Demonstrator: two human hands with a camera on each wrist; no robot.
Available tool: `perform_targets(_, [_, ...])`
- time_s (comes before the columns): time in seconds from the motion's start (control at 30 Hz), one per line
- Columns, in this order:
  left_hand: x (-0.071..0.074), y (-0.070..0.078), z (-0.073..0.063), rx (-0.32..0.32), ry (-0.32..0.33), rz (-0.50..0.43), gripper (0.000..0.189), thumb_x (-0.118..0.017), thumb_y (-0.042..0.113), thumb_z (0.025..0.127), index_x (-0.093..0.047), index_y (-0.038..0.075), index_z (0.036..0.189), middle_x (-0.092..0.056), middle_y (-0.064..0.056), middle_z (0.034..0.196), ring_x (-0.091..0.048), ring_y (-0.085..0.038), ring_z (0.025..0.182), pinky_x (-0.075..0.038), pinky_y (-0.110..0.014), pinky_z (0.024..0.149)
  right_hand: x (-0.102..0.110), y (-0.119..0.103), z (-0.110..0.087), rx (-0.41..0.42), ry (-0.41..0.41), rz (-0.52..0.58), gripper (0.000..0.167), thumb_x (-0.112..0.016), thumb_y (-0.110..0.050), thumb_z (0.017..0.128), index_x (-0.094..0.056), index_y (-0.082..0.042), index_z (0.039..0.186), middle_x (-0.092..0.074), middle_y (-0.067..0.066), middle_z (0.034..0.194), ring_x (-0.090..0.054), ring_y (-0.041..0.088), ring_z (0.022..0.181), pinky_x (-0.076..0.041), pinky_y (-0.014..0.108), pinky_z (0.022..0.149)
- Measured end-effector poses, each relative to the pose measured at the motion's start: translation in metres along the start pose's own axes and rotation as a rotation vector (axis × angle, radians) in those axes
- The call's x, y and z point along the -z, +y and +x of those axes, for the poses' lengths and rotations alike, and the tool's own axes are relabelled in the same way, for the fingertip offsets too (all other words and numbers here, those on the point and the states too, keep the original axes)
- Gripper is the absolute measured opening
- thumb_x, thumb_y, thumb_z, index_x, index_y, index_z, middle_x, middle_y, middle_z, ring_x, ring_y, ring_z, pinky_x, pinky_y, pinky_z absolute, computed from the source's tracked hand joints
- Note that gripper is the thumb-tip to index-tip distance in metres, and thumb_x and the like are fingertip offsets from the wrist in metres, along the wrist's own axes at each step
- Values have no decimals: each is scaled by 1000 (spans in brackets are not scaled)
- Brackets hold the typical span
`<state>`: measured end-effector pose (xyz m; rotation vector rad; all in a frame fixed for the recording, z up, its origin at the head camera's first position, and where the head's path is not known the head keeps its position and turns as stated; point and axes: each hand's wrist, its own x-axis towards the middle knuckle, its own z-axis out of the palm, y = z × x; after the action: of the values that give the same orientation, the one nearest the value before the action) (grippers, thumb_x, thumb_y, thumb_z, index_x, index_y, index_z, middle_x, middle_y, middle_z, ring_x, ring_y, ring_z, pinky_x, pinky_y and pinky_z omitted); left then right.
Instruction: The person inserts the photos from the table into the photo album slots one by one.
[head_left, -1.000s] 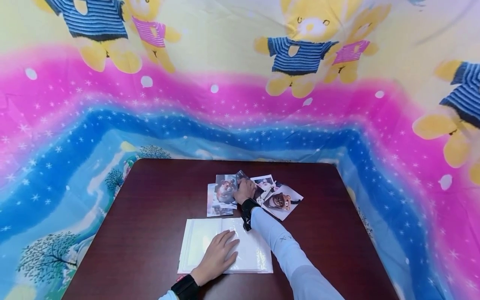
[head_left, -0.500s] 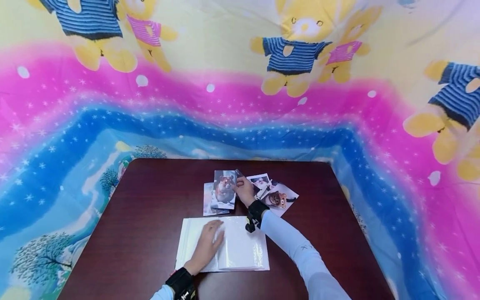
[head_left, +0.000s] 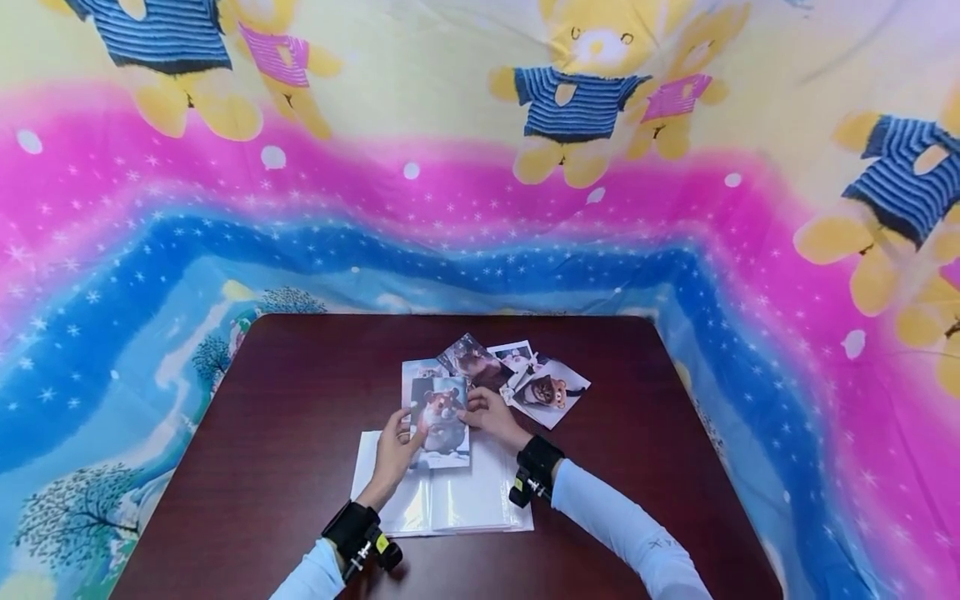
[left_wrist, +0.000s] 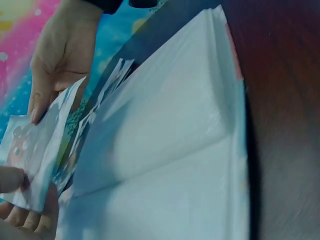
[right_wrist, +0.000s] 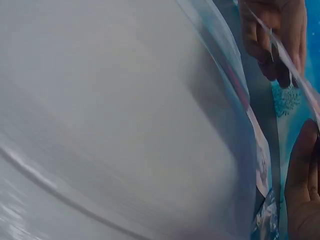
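Observation:
A photo of a hamster-like animal (head_left: 441, 425) is held between both hands, raised over the far part of an open photo album (head_left: 480, 504). The left hand (head_left: 392, 454) pinches its left edge, thumb in front and fingers behind. At the opposite edge the right hand (head_left: 497, 417) pinches it too. In the left wrist view the photo (left_wrist: 37, 140) bends slightly between the two hands. The right wrist view catches the photo (right_wrist: 295, 70) almost edge-on. White pages with clear sleeves make up the album, which lies flat on the table.
Behind the album, loose photos overlap on the dark table (head_left: 300, 417): one of a dark animal (head_left: 471, 360), one of a cat in a bear hat (head_left: 551, 393), and others partly covered. A patterned cloth (head_left: 450, 225) hangs around the table's back and sides.
The right hand has drawn the hamster-like photo off the pile and toward the body. From resting on the album page, the left hand has risen and taken the photo's left edge.

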<state>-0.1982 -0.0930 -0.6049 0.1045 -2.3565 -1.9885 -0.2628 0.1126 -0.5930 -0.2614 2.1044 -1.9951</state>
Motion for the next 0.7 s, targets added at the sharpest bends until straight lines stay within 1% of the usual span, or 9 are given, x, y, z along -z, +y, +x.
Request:
perform_targets(0.07, [-2, 0, -4, 13, 8, -35, 55, -69, 12, 94, -44, -9, 138, -62, -27, 104, -61, -19, 74, -46, -23, 59, 0, 3, -8, -15, -19, 8, 31, -70, 5, 86, -52, 12, 111, -62, 4, 86, -61, 9, 70, -56, 29, 66])
perform_targets(0.13, [-5, 0, -9, 21, 11, -59, 54, -70, 10, 92, -45, -9, 136, -63, -24, 99, -56, -12, 67, -43, -21, 56, 2, 7, -14, -32, -35, 13, 33, -70, 3, 86, -52, 11, 112, -62, 4, 88, -62, 10, 72, -57, 32, 68])
perform_targets(0.2, [-8, 0, -14, 15, 7, -75, 53, -71, 8, 92, -45, -10, 135, -63, -22, 94, -51, -8, 62, -41, -20, 54, 5, 10, -20, -45, -46, 17, 34, -70, 0, 89, -52, 11, 116, -62, 5, 91, -63, 11, 76, -57, 34, 70])
perform_targets(0.27, [-13, 3, -19, -3, -7, -88, 52, -71, 4, 91, -46, -11, 133, -63, -22, 91, -50, -6, 60, -40, -18, 53, 10, 12, -25, -47, -40, 21, 35, -68, -4, 91, -52, 12, 118, -63, 7, 95, -64, 12, 79, -57, 34, 71])
perform_targets(0.4, [-23, 19, -29, -11, -65, -127, 48, -69, -2, 90, -46, -14, 130, -61, -26, 89, -49, -8, 57, -40, -19, 54, 22, 11, -35, -66, -8, 71, 36, -65, -10, 96, -54, 11, 122, -66, 9, 100, -64, 13, 82, -55, 31, 71])
perform_targets(0.47, [-29, 28, -32, -6, -87, -155, 46, -68, -4, 89, -45, -14, 128, -60, -27, 88, -48, -10, 58, -40, -19, 54, 27, 10, -40, -99, -3, 99, 37, -65, -13, 96, -55, 9, 124, -68, 8, 101, -64, 13, 83, -55, 30, 72])
perform_targets(0.53, [-35, 33, -34, -12, -95, -166, 45, -68, -5, 89, -45, -15, 127, -58, -28, 87, -45, -11, 57, -40, -20, 54, 31, 9, -45, -135, -9, 103, 37, -64, -14, 97, -55, 8, 125, -69, 7, 101, -65, 13, 84, -54, 28, 72])
perform_targets(0.6, [-43, 29, -31, -26, -91, -150, 45, -68, -2, 90, -45, -14, 127, -59, -27, 88, -47, -11, 59, -40, -20, 55, 35, 10, -50, -162, -4, 86, 38, -64, -15, 97, -55, 7, 127, -69, 6, 100, -64, 12, 83, -53, 27, 71])
perform_targets(0.7, [-54, 17, -24, -55, -84, -97, 46, -70, 4, 91, -47, -11, 128, -63, -26, 94, -58, -17, 69, -45, -22, 59, 41, 10, -54, -161, 21, 53, 39, -64, -15, 98, -56, 7, 128, -69, 6, 98, -63, 12, 81, -51, 26, 70])
